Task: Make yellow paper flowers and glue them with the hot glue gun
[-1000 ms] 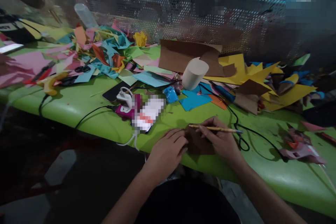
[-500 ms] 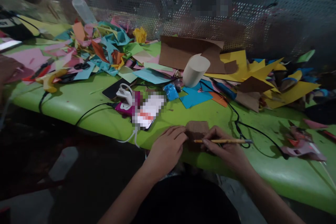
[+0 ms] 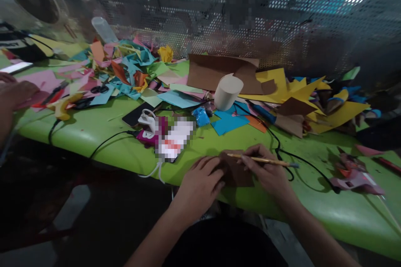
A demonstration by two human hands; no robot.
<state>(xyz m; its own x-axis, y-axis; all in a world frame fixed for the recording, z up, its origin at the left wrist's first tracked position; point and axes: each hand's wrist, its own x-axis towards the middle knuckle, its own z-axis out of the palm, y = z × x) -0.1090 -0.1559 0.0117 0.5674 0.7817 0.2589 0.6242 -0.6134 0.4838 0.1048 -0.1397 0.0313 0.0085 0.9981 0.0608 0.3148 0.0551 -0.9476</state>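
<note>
A piece of brown paper (image 3: 239,177) lies near the front edge of the green table. My left hand (image 3: 200,179) holds it at its left side, fingers bent over the edge. In my right hand (image 3: 266,171) is a wooden pencil (image 3: 266,160), gripped between thumb and fingers. Its tip points left, at the upper part of the paper. Whether the tip touches the paper I cannot tell. My right fingers partly cover the paper's right side.
Ahead stands a cream paper roll (image 3: 228,94) before a larger brown sheet (image 3: 216,71). A phone (image 3: 177,137) and a power strip (image 3: 147,135) lie left. A pink glue gun (image 3: 360,181) with its cable is right. Another person's hand (image 3: 15,94) is far left.
My right hand has moved the pencil tip up and left over the brown paper. More of the paper's lower part now shows. Another person's hand appears farther into view at the left.
</note>
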